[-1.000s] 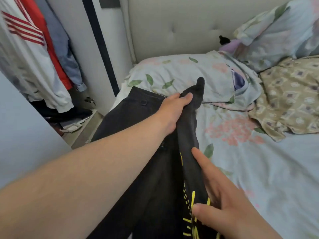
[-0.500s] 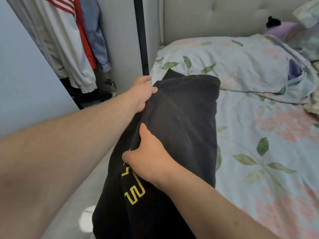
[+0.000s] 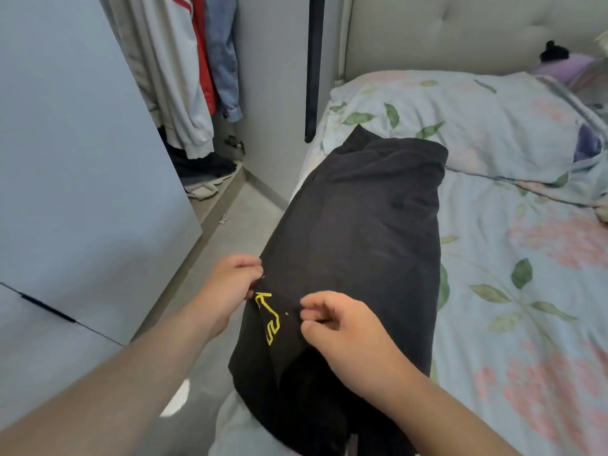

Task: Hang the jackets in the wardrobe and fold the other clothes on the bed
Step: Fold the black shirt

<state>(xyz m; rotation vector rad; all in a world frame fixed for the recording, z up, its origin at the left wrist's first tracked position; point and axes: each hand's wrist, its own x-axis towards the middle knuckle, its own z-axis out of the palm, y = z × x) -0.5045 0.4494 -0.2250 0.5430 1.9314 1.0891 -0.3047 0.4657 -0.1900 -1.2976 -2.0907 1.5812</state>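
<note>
A black garment (image 3: 358,232) with yellow print lies lengthwise along the left edge of the bed (image 3: 513,291), its near end hanging over the side. My left hand (image 3: 230,287) pinches the garment's left edge beside the yellow print. My right hand (image 3: 335,327) pinches the cloth just right of the print. In the open wardrobe (image 3: 197,93) at the upper left hang a white jacket (image 3: 174,77), a red one and a blue denim one.
The wardrobe's pale door (image 3: 82,159) stands open on the left. A narrow strip of grey floor (image 3: 210,258) runs between wardrobe and bed. A floral pillow (image 3: 460,120) lies at the padded headboard (image 3: 460,31). Shoes and dark clothes sit at the wardrobe bottom.
Both hands have drawn back from the garment's far end to its near end by the yellow print. The garment now lies flatter and folded over on the bed.
</note>
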